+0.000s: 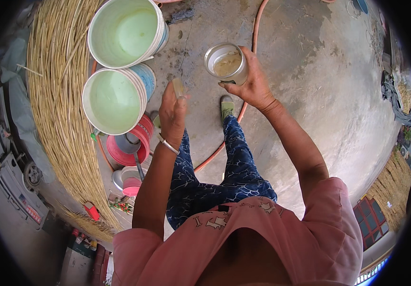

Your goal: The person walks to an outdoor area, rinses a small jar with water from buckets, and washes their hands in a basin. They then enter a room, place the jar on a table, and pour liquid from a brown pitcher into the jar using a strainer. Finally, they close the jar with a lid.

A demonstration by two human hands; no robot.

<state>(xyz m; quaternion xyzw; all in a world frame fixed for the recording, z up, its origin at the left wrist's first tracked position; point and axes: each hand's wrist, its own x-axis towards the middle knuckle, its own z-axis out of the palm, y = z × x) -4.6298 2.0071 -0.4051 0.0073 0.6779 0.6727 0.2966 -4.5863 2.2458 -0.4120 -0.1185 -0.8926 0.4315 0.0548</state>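
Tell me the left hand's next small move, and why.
Probably bring the left hand toward the can: it holds a small yellowish piece apart from the can, which the right hand holds with its open top showing brownish contents.

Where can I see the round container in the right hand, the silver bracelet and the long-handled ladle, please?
Round container (216, 51): head view, on its inner wall.
Silver bracelet (168, 145): head view, on its band.
Long-handled ladle (127, 144): head view, on its bowl.
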